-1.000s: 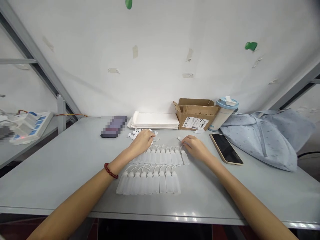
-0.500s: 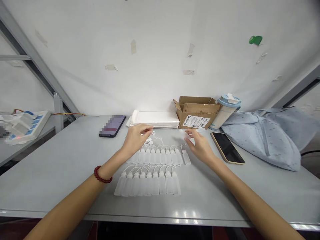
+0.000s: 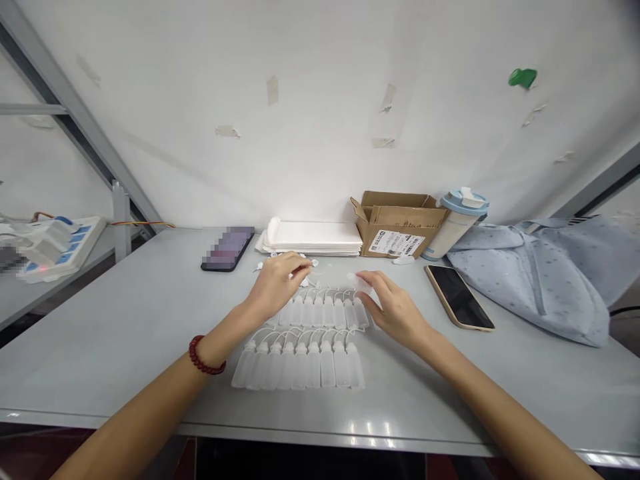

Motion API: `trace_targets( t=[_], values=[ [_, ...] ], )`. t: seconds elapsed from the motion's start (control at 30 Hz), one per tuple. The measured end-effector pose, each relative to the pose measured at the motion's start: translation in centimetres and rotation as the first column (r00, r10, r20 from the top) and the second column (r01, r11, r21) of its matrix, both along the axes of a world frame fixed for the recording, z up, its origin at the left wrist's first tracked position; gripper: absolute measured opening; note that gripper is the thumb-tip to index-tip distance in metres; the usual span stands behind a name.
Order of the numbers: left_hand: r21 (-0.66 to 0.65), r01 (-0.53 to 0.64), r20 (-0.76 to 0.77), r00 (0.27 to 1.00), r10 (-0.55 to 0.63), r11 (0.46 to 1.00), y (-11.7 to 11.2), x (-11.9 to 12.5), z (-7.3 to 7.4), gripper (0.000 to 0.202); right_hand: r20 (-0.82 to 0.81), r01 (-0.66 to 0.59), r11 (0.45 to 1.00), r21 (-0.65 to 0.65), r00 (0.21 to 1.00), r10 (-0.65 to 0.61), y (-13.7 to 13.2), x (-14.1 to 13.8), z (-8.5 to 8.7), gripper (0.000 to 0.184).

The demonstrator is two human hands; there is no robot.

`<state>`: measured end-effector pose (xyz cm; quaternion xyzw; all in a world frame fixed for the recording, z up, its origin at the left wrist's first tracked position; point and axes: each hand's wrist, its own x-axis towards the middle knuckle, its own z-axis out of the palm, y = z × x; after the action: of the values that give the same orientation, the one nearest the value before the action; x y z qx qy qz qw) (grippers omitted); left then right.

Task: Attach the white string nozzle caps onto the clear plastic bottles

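Small translucent white bottles, each with a thin white cord or tube at its neck, lie side by side in a front row (image 3: 299, 368) and a back row (image 3: 319, 312). My left hand (image 3: 281, 280) hovers at the back row's left end. Its thumb and fingertips are pinched together; anything between them is too small to make out. At the back row's right end, my right hand (image 3: 395, 307) grips a small translucent plastic piece (image 3: 361, 283) between thumb and fingers. The hand partly covers this piece, so its full shape is hidden. Small white parts (image 3: 304, 283) lie beyond my left fingertips.
Behind the bottles are a white stack of flat packets (image 3: 315, 237) and an open cardboard box (image 3: 400, 227). A tumbler (image 3: 456, 223), a phone (image 3: 459, 298) and a blue cloth bag (image 3: 530, 283) sit right. Another phone (image 3: 227, 249) and a power strip (image 3: 75, 247) are left.
My right hand has come left and slightly toward me, bringing the translucent piece over the back row's right end. My left hand stays pinched and has shifted only slightly.
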<state>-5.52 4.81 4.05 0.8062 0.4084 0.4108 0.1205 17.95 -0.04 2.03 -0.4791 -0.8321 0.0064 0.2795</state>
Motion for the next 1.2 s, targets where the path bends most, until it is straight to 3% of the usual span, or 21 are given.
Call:
trace_targets(
  t=[0.1, 0.17, 0.23, 0.4, 0.53, 0.63, 0.83, 1.2],
  values=[
    [-0.223, 0.010, 0.246, 0.968, 0.046, 0.975, -0.6, 0.4, 0.6, 0.011, -0.017, 0.007, 1.000, -0.011, 1.000, -0.007, 0.1, 0.1, -0.1, 0.027],
    [-0.440, 0.101, 0.413, 0.905, 0.101, 0.892, -0.9, 0.7, 0.9, 0.017, -0.038, -0.014, 1.000, -0.011, 0.999, 0.014, 0.1, 0.1, -0.3, 0.027],
    [-0.585, 0.247, 0.534, 0.834, 0.137, 0.773, -1.1, 0.9, 1.0, 0.022, -0.054, -0.042, 0.999, -0.011, 0.998, 0.041, 0.0, -0.1, -0.5, 0.028],
    [-0.660, 0.519, 0.685, 0.712, 0.153, 0.543, -1.5, 1.4, 0.6, 0.019, -0.072, -0.112, 0.994, 0.008, 0.991, 0.112, -0.6, -0.9, -0.6, 0.027],
    [-0.655, 0.604, 0.720, 0.682, 0.131, 0.454, -1.9, 1.8, 0.1, 0.017, -0.085, -0.147, 0.989, 0.012, 0.985, 0.147, -1.0, -1.4, -0.5, 0.029],
    [-0.651, 0.615, 0.721, 0.684, 0.109, 0.445, -2.0, 2.0, -0.1, 0.017, -0.109, -0.164, 0.986, 0.005, 0.980, 0.164, -1.2, -1.5, -0.6, 0.030],
    [-0.656, 0.572, 0.690, 0.719, 0.085, 0.492, -2.2, 2.2, -0.2, 0.019, -0.130, -0.183, 0.983, 0.005, 0.975, 0.182, -1.5, -1.6, -0.7, 0.030],
    [-0.652, 0.539, 0.652, 0.757, 0.031, 0.533, -2.3, 2.3, -0.2, 0.019, -0.186, -0.165, 0.983, 0.084, 0.966, 0.178, -1.7, -1.8, -0.5, 0.027]
  ],
)
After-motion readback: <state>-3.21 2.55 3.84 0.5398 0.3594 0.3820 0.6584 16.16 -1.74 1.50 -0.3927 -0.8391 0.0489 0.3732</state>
